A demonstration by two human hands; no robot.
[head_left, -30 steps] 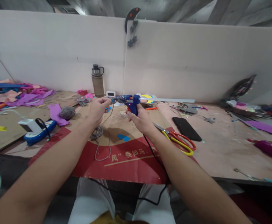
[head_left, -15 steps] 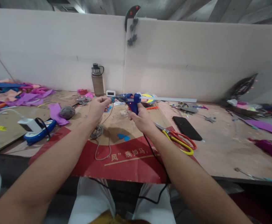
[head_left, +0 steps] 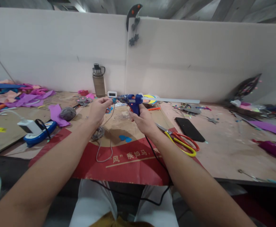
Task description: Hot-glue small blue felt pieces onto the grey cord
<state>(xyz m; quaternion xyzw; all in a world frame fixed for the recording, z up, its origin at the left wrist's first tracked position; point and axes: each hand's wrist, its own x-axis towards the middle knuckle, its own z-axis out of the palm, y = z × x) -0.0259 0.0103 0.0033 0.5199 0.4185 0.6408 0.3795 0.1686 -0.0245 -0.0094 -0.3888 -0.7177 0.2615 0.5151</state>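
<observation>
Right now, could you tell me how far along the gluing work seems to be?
Done: blue cut-outs lie cut on the cardboard, scissors lie aside. In hand: the right hand points the glue gun at a small teal piece pinched by the left hand, wire dangling. Left: those cut-outs look unglued.

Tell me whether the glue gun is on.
Apparently on: a small red light glows on the glue gun in the right hand; the left hand pinches a wire.

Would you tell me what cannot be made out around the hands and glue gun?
Head view:
- small piece in the left hand: too small, fingers cover it.
- glue gun trigger: hidden by the right hand.
- Nozzle-to-piece contact: too small.
- black cord end: hidden below the table.
</observation>
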